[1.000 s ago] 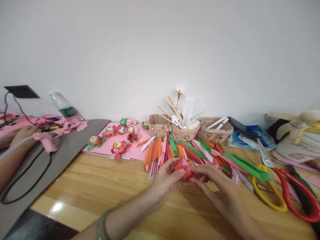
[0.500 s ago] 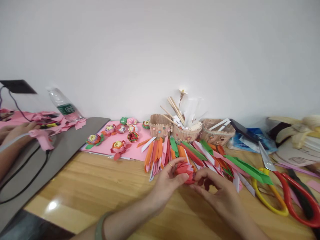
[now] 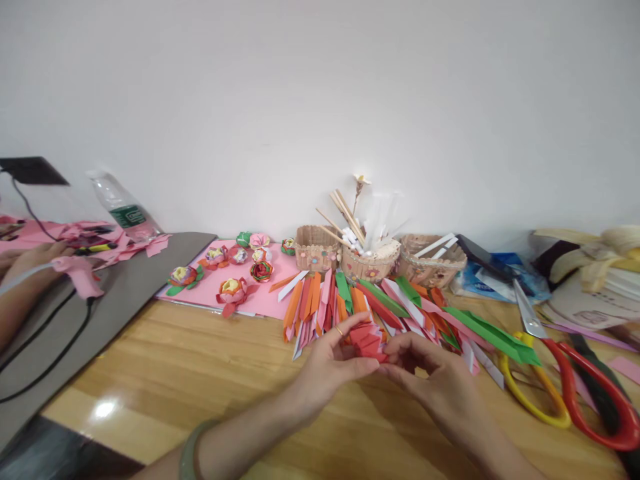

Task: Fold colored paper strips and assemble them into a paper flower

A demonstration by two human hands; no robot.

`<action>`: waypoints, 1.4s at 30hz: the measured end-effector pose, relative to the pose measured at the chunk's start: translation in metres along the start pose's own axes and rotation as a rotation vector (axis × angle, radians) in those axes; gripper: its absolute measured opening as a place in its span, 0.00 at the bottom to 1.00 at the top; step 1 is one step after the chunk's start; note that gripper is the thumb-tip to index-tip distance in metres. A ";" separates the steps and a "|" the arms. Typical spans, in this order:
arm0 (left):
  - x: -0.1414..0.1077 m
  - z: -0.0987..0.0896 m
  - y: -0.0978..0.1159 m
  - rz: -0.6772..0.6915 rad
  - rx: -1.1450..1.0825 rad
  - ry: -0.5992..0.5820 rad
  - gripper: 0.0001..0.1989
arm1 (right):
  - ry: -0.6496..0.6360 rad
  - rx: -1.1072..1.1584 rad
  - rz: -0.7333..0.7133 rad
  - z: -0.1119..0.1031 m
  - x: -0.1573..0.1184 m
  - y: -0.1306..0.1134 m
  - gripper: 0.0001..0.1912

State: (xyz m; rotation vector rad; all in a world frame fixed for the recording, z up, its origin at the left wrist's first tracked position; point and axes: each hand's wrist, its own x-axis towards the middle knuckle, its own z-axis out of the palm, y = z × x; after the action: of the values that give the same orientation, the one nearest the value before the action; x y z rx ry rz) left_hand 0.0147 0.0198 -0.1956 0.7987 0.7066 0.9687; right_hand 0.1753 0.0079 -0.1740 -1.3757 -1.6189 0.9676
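A red folded-paper flower (image 3: 367,341) is held above the wooden table, low in the middle of the view. My left hand (image 3: 333,363) grips it from the left, thumb below and fingers behind. The closed fingertips of my right hand (image 3: 425,367) pinch its right edge. Just behind the flower lie many folded paper strips (image 3: 310,303) in orange, red, pink, white and green. Several finished paper flowers (image 3: 233,291) rest on a pink sheet (image 3: 277,303) to the left.
Three small baskets (image 3: 370,267) stand by the wall, the middle one holding sticks. Large scissors (image 3: 565,373) lie at the right. At the left are a bottle (image 3: 127,213), a pink glue gun (image 3: 83,277) with a cable, and another person's hands (image 3: 35,263).
The red flower has turned between my fingers, and my left thumb has moved down to its lower edge. The whole view has shifted slightly.
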 end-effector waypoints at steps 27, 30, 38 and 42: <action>0.001 0.000 -0.001 0.066 0.141 0.102 0.24 | -0.059 -0.175 -0.093 -0.004 0.002 -0.004 0.10; 0.001 0.001 -0.001 0.055 0.123 0.131 0.26 | -0.087 -0.074 -0.043 -0.006 0.004 -0.005 0.10; 0.003 0.000 -0.001 0.022 0.124 0.142 0.28 | -0.167 0.015 0.125 -0.010 0.005 0.003 0.11; 0.004 0.001 -0.002 0.044 0.116 0.147 0.28 | -0.170 0.015 0.134 -0.010 0.006 0.001 0.13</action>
State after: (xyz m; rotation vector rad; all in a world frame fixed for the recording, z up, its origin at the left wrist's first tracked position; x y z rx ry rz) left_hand 0.0173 0.0223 -0.1972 0.8526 0.8820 1.0409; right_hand 0.1843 0.0151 -0.1707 -1.4386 -1.6552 1.2015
